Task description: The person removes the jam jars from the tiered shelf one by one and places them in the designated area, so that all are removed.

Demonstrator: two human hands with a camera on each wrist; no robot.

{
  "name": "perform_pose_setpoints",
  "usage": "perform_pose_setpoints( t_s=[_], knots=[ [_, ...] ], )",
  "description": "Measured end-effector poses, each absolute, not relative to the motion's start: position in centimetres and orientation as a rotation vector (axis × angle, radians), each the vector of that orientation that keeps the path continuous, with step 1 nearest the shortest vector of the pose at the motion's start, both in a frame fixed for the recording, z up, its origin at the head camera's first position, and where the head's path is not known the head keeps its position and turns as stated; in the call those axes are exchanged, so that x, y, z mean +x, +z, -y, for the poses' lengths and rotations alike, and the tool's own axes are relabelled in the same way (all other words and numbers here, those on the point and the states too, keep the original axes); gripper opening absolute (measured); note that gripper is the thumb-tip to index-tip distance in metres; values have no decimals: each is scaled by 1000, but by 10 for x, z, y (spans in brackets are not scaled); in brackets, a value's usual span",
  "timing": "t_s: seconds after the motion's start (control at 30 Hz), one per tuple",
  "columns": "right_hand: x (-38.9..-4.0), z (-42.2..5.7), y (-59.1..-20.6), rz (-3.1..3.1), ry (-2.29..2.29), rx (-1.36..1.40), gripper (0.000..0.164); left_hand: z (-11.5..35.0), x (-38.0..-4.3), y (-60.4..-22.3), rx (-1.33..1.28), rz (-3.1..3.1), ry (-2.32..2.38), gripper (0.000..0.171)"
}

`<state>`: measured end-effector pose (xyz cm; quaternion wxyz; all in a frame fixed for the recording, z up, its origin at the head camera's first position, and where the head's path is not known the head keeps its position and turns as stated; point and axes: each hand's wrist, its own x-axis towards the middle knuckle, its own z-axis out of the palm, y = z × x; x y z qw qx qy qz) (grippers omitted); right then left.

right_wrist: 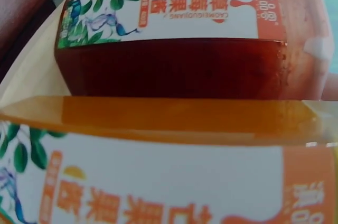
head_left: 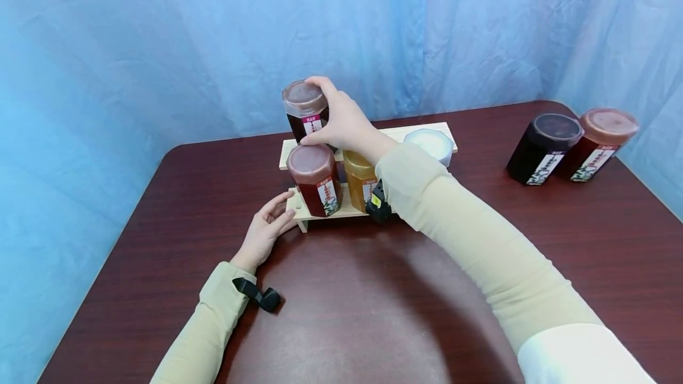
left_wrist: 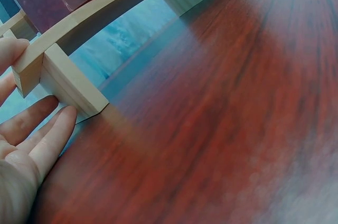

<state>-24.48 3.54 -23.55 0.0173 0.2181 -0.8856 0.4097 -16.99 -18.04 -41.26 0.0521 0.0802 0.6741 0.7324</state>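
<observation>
My right hand [head_left: 349, 117] grips a dark jam jar [head_left: 299, 118] near its lid, with the thumb at the front and fingers behind. The jar is upright at the left end of the upper shelf of a two-step wooden rack [head_left: 289, 157]. On the lower step stand a red strawberry jam jar [head_left: 315, 185] and a yellow mango jam jar [head_left: 356, 179], partly behind my right wrist. At the rack's left end, my left hand [head_left: 264, 233] touches the board; in the left wrist view its lower fingers [left_wrist: 55, 137] extend beside the wooden leg [left_wrist: 74, 84].
A jar with a pale top [head_left: 431, 144] is on the right part of the upper shelf. Farther right on the dark red table [head_left: 341, 313] are a black jar [head_left: 541, 153] and another red jar [head_left: 600, 147], side by side. Blue curtains [head_left: 267, 28] hang behind and at the sides.
</observation>
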Motion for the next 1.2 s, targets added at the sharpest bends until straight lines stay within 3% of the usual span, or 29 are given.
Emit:
perform_pose_setpoints(
  t_s=[1.2],
  knots=[
    [-240,-27,-237,2660,1304,542,82,180,-168,-412,231,-2054,2237,50]
  ],
)
